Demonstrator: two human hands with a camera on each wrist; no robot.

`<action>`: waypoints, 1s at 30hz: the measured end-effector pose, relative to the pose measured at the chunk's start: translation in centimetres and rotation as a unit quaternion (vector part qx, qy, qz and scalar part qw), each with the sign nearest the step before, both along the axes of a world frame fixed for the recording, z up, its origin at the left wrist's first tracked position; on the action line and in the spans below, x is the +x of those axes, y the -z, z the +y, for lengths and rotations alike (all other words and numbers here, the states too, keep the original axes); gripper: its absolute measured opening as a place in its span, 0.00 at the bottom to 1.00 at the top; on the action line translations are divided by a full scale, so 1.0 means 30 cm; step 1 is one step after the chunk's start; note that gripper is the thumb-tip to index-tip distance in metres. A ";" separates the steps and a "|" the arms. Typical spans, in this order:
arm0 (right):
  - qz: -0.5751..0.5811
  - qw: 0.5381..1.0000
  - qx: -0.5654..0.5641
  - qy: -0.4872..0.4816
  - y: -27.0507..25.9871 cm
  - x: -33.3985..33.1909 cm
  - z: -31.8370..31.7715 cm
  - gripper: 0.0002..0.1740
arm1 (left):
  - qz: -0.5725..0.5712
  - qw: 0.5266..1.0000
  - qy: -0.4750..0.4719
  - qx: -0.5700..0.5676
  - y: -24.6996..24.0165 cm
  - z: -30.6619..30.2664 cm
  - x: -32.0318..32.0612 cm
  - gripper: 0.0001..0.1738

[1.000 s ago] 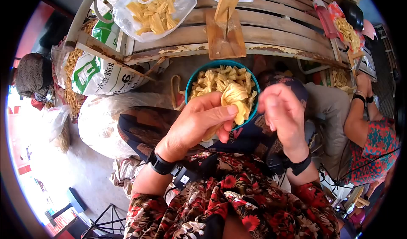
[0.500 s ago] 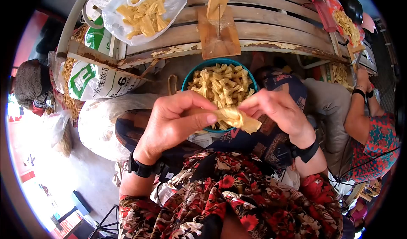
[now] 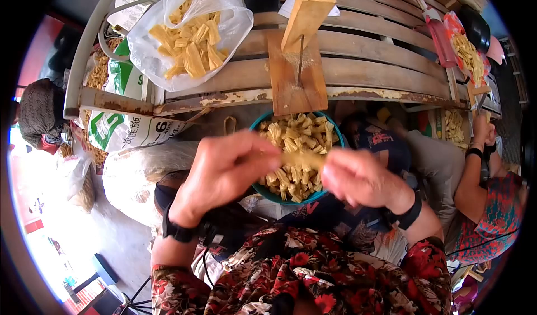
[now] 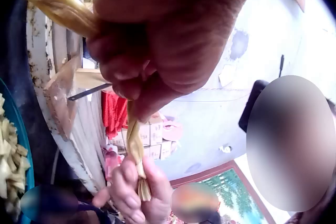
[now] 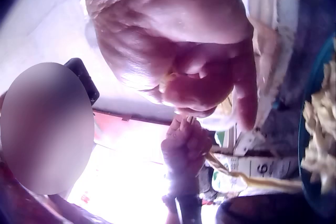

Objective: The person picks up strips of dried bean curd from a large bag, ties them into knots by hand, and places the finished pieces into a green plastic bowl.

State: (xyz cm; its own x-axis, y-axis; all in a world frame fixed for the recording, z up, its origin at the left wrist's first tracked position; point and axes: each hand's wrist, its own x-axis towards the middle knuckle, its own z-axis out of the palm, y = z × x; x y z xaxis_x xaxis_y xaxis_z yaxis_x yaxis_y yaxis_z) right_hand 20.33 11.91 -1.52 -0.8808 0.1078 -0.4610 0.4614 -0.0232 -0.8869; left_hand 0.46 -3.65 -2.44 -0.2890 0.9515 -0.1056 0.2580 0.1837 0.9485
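Both hands are at work over the teal basin, the yellow twisted strip stretched between them in a blur! The left hand, at the strip's 9 o'clock side, has its fingers curled closed and the strip pinched tight, with a loose length sticking out past the grip in the left wrist view. Over at 3 o'clock, the right hand is closed too, fingers wrapped round the other end.

Right underneath, the basin is heaped with short knotted pieces. Up at 12 o'clock, a wooden stand with a thin metal rod sits at the near edge of the slatted counter. At 11 o'clock on that counter, an open white plastic bag holds more yellow pieces, and just below the counter at 10 o'clock there's a printed sack. Out at 4 o'clock, another person in a patterned top!
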 end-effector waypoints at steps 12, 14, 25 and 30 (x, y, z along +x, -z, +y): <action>0.042 0.840 0.500 0.205 0.233 -0.260 0.208 0.12 | 0.183 0.966 -0.181 -0.018 0.268 0.391 -0.087 0.15; 0.016 0.833 0.525 0.177 0.237 -0.260 0.209 0.13 | 0.192 0.963 -0.187 -0.039 0.269 0.383 -0.080 0.15; 0.184 0.924 0.119 0.312 0.090 -0.085 -0.025 0.14 | -0.058 0.996 -0.063 0.014 0.055 0.136 0.137 0.16; 0.245 0.866 -0.041 0.434 0.013 0.016 -0.017 0.15 | -0.198 0.980 0.023 0.026 -0.061 -0.061 0.124 0.12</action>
